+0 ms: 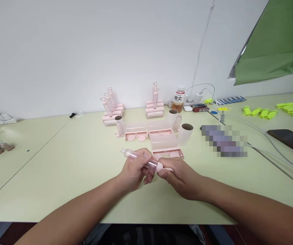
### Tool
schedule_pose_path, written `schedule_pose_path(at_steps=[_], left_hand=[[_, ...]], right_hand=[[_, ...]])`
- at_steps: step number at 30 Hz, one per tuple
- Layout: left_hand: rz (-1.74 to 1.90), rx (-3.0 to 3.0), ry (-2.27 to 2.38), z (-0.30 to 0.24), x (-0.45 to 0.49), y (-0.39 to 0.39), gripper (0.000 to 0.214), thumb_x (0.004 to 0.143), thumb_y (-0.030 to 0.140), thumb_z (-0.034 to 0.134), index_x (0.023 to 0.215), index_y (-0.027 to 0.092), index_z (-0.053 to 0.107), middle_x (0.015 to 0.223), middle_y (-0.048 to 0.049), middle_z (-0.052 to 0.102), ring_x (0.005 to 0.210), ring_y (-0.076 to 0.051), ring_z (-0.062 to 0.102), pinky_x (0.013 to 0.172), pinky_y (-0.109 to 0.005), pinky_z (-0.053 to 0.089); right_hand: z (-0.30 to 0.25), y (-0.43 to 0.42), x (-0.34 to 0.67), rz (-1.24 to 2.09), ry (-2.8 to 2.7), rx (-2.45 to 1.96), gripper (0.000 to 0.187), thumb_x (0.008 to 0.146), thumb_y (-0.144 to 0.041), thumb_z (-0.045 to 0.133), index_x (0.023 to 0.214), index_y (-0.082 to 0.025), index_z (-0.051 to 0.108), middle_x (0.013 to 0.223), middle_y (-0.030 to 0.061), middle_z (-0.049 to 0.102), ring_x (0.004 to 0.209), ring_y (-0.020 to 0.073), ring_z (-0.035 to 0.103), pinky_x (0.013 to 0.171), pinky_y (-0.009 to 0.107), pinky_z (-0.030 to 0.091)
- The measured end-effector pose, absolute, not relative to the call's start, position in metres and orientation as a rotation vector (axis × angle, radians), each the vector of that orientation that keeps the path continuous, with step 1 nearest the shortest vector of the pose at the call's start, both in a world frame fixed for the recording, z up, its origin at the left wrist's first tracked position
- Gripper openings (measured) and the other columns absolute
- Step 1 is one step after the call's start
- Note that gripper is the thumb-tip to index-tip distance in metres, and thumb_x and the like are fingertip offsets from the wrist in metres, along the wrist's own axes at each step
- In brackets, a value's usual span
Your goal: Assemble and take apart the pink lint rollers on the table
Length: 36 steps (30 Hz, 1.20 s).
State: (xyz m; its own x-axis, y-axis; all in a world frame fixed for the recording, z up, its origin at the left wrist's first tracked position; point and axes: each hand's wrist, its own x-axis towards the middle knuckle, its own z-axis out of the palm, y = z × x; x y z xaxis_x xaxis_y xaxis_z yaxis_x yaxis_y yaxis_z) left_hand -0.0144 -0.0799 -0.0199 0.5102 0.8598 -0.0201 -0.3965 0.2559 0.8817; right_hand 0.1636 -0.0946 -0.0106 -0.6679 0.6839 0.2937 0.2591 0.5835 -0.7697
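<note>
My left hand (pixel 137 168) is closed around the body of a clear plastic tube (pixel 131 154), tilted with its narrow tip to the upper left. At the other end, my right hand (pixel 182 175) grips the tube's pink cap (pixel 159 166), the fingers covering most of it. Just beyond my hands lies an open pink case (pixel 168 153) with round recesses. Behind it are another open pink case (pixel 136 136) and a third one (pixel 161 133), with white paper rolls (pixel 186 134) and similar clear tubes (pixel 119 129) standing beside them.
Stacked pink cases with upright heart-topped tubes (pixel 108 103) stand by the wall, with another such stack (pixel 155 110) to their right. Further right are a drink bottle (pixel 179 100), a blurred-out flat item (pixel 223 141), white cables (pixel 261 131), a black phone (pixel 291 139) and neon-yellow pieces (pixel 260 111).
</note>
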Motion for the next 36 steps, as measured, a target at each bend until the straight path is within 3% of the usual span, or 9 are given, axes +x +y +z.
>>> schedule_pose_path(at_steps=[3, 8, 11, 17, 21, 25, 36], left_hand=[[0.869, 0.924, 0.456, -0.018, -0.018, -0.078, 0.045, 0.077, 0.060, 0.062, 0.069, 0.016, 0.056, 0.044, 0.0022, 0.054, 0.027, -0.010, 0.042, 0.027, -0.018, 0.027], [1.031, 1.138, 0.479, -0.009, -0.025, -0.071, 0.041, 0.075, 0.051, 0.069, 0.064, 0.014, 0.054, 0.066, -0.0029, 0.064, 0.043, -0.012, 0.058, 0.039, -0.023, 0.045], [1.046, 1.119, 0.575, -0.006, -0.028, -0.065, 0.037, 0.075, 0.046, 0.068, 0.069, 0.017, 0.046, 0.075, -0.0027, 0.066, 0.052, -0.016, 0.064, 0.037, -0.024, 0.046], [1.106, 1.188, 0.874, -0.007, -0.028, -0.057, 0.029, 0.079, 0.038, 0.064, 0.073, 0.019, 0.043, 0.061, 0.0039, 0.060, 0.041, -0.007, 0.048, 0.035, -0.017, 0.031], [0.831, 1.385, 1.024, -0.010, -0.027, -0.057, 0.025, 0.077, 0.036, 0.062, 0.066, 0.017, 0.051, 0.058, 0.0024, 0.057, 0.044, -0.007, 0.045, 0.041, -0.019, 0.033], [0.613, 1.520, 0.990, -0.017, -0.026, -0.060, 0.019, 0.077, 0.033, 0.062, 0.073, 0.016, 0.055, 0.059, 0.0033, 0.054, 0.050, -0.008, 0.042, 0.047, -0.021, 0.032], [0.635, 1.824, 1.106, -0.022, -0.028, -0.058, 0.030, 0.082, 0.043, 0.061, 0.075, 0.019, 0.045, 0.064, 0.0072, 0.041, 0.057, -0.008, 0.036, 0.051, -0.022, 0.028]], right_hand=[[-0.012, -0.095, 0.165, 0.909, -2.281, -0.754, 0.062, 0.096, -0.068, 0.023, 0.069, -0.019, 0.050, 0.063, -0.0012, 0.047, 0.058, 0.0129, 0.042, 0.056, 0.025, 0.034], [-0.016, -0.092, 0.166, 0.910, -2.266, -0.743, 0.054, 0.097, -0.061, 0.033, 0.064, -0.020, 0.041, 0.058, -0.0050, 0.037, 0.053, 0.0097, 0.037, 0.052, 0.023, 0.028], [-0.018, -0.088, 0.166, 0.844, -2.248, -0.752, 0.050, 0.097, -0.053, 0.043, 0.060, -0.020, 0.037, 0.055, -0.0063, 0.033, 0.051, 0.0088, 0.032, 0.050, 0.023, 0.025], [-0.016, -0.092, 0.165, 0.911, -2.443, -0.655, 0.043, 0.096, -0.046, 0.050, 0.063, -0.018, 0.046, 0.059, -0.0047, 0.043, 0.054, 0.0084, 0.038, 0.054, 0.023, 0.029], [-0.013, -0.095, 0.165, 0.997, -2.546, -0.643, 0.045, 0.094, -0.049, 0.052, 0.062, -0.017, 0.049, 0.060, -0.0041, 0.044, 0.055, 0.0089, 0.040, 0.054, 0.023, 0.031], [-0.015, -0.096, 0.166, 1.025, -2.625, -0.687, 0.044, 0.092, -0.050, 0.057, 0.063, -0.017, 0.054, 0.057, -0.0046, 0.046, 0.054, 0.0090, 0.040, 0.055, 0.023, 0.032], [-0.014, -0.097, 0.165, 0.998, -2.711, -0.746, 0.041, 0.096, -0.048, 0.049, 0.069, -0.017, 0.056, 0.061, -0.0026, 0.051, 0.058, 0.0101, 0.042, 0.057, 0.023, 0.032]])
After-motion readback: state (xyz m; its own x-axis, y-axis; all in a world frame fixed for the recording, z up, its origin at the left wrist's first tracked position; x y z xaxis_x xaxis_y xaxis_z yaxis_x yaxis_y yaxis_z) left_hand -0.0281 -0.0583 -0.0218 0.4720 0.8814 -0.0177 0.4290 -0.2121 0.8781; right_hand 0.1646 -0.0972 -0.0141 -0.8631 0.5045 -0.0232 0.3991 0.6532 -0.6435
